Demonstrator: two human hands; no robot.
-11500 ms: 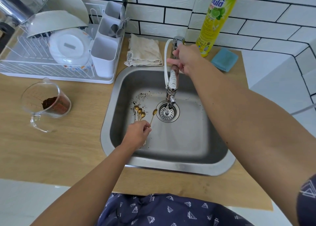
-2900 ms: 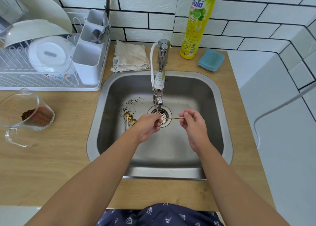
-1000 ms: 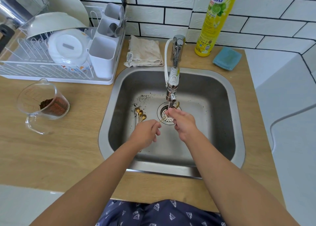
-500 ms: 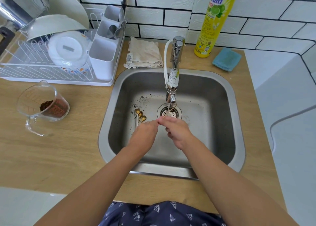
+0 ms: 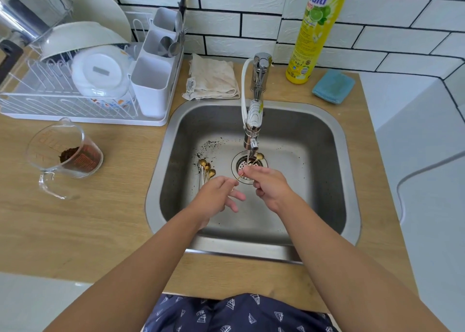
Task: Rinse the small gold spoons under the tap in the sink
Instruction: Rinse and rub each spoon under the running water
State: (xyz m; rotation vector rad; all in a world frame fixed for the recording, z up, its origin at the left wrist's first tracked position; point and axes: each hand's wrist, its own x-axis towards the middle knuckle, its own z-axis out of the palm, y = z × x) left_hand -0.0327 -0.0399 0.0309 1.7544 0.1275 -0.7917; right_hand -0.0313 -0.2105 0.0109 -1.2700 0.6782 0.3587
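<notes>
gold spoons (image 5: pixel 206 167): 4 | hands (image 5: pixel 270 187): 2 | sink (image 5: pixel 324 140): 1

Spoon (image 5: pixel 254 162) handle: mid-part covered by right hand (image 5: pixel 270 188); only bowl and tail end visible. Grip on it too small to resolve. Left hand (image 5: pixel 217 196): whether it touches the tail end cannot be told. Three spoons (image 5: pixel 206 167) on sink (image 5: pixel 324 180) floor: handles run under left hand. Water stream thin, barely resolvable. Bottle (image 5: pixel 315 32) top cut off by upper edge. Rack (image 5: pixel 63 90) cropped at left.
</notes>
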